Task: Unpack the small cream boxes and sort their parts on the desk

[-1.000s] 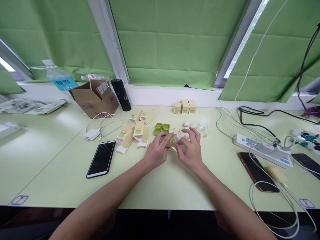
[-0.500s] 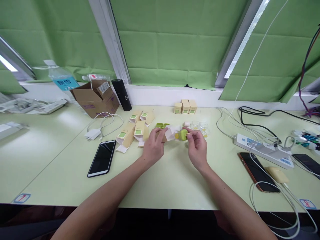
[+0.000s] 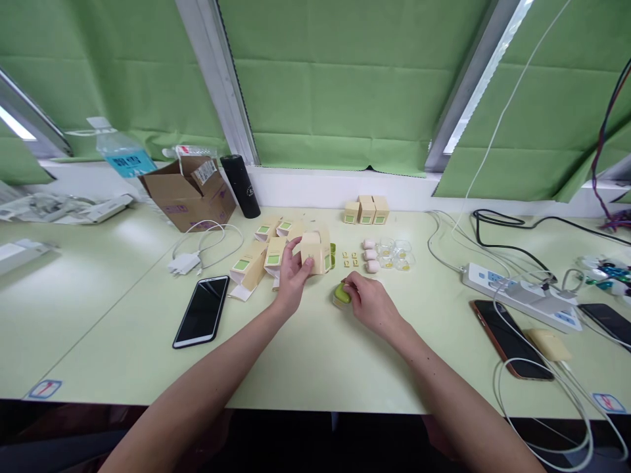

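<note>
My left hand (image 3: 292,279) is closed around a small cream cardboard box (image 3: 312,252) with its flap raised. My right hand (image 3: 372,303) pinches a small green-topped container (image 3: 341,295) with a clear lower part, low over the table. Behind the box, green pieces (image 3: 332,255) are partly hidden. Several tiny yellow pieces (image 3: 350,260) lie beyond my right hand, beside pale pink caps (image 3: 371,266) and clear round cups (image 3: 395,255). Left of my left hand, several opened cream boxes (image 3: 250,265) lie together.
Cream boxes (image 3: 367,211) stand by the wall. To the left are a phone (image 3: 201,311), a white charger (image 3: 184,264), a brown carton (image 3: 190,197) and a black bottle (image 3: 240,187). A power strip (image 3: 517,295) and another phone (image 3: 510,340) lie right, among cables.
The green-topped container has come away from the box, moving down and left with my right hand. My left hand has tipped the box upright, and the yellow and pink pieces now show.
</note>
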A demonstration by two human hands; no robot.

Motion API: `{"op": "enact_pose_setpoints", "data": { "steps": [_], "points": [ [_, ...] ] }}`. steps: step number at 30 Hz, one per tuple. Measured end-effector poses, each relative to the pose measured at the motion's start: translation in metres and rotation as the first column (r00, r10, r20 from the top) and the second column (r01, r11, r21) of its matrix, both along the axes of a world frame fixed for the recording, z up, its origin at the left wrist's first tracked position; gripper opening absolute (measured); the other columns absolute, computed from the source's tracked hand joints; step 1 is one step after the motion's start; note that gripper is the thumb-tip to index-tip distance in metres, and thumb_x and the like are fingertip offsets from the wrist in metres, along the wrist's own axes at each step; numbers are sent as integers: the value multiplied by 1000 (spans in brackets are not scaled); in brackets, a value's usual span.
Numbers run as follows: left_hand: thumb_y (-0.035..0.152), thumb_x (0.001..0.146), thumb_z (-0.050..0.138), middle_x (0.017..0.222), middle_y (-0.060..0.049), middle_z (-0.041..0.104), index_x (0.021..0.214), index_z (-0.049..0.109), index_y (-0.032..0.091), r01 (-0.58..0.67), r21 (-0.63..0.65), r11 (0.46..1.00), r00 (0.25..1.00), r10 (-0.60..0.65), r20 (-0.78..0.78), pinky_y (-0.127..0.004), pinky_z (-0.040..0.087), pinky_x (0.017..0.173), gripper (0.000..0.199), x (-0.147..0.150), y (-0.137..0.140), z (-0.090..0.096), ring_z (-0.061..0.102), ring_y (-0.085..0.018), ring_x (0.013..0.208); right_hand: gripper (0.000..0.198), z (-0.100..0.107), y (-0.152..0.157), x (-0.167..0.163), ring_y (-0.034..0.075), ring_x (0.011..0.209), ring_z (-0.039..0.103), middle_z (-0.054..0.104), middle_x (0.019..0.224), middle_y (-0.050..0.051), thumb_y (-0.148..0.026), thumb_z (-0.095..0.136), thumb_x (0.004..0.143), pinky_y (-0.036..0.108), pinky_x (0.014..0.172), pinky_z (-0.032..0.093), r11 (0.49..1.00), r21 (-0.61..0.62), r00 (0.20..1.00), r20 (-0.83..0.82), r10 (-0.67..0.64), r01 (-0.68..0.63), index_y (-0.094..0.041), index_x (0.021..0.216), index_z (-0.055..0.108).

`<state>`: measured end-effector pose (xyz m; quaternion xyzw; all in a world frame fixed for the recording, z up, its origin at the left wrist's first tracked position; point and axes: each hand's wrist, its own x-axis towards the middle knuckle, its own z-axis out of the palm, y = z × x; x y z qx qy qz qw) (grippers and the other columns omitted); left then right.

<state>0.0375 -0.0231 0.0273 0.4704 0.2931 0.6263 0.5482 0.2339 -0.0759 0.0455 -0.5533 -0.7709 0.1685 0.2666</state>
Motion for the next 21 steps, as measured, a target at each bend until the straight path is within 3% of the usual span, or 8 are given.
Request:
{"op": "enact_pose_setpoints", "data": {
  "steps": [4, 8, 10, 16, 21],
  "points": [
    [45, 87, 78, 122, -6, 70, 131, 50, 28, 152, -91, 984, 977, -136, 167, -39, 65, 77, 55, 0, -3, 6, 71, -23, 98, 9, -1, -1, 0, 21, 73, 64, 74, 87, 5, -20, 52, 95, 31, 66, 43, 999, 34, 1000, 27, -12, 11, -23, 94, 61],
    [45, 90, 74, 120, -8, 71, 126, 56, 24, 267, -110, 957, 945, -237, 226, -36, 65, 72, 46, 3, -9, 15, 72, -23, 97, 17, 1, -1, 3, 28, 99, 68, 75, 108, 10, -32, 59, 94, 40, 81, 53, 967, 228, 980, -188, -67, 110, -24, 108, 66],
    [47, 91, 73, 117, -8, 72, 126, 56, 23, 331, -114, 937, 925, -298, 238, -36, 65, 69, 46, 4, -12, 17, 74, -24, 94, 21, 3, 1, 5, 29, 109, 65, 74, 113, 10, -36, 58, 95, 44, 90, 53, 953, 266, 950, -305, -61, 146, -25, 111, 67],
    [54, 93, 69, 118, -8, 71, 130, 51, 25, 448, -137, 883, 884, -415, 216, -36, 65, 66, 50, 6, -20, 19, 76, -26, 92, 37, 8, 4, 2, 30, 122, 57, 72, 123, 7, -56, 54, 99, 51, 107, 45, 989, 128, 873, -487, -4, 75, -28, 116, 71],
    [55, 93, 69, 121, -6, 68, 130, 50, 27, 433, -145, 890, 896, -407, 178, -39, 66, 73, 50, 9, -22, 20, 73, -25, 100, 48, 14, 13, -6, 28, 112, 62, 73, 117, 8, -68, 64, 88, 47, 100, 51, 995, -64, 744, -668, 12, -74, -26, 109, 74]
  ]
}}
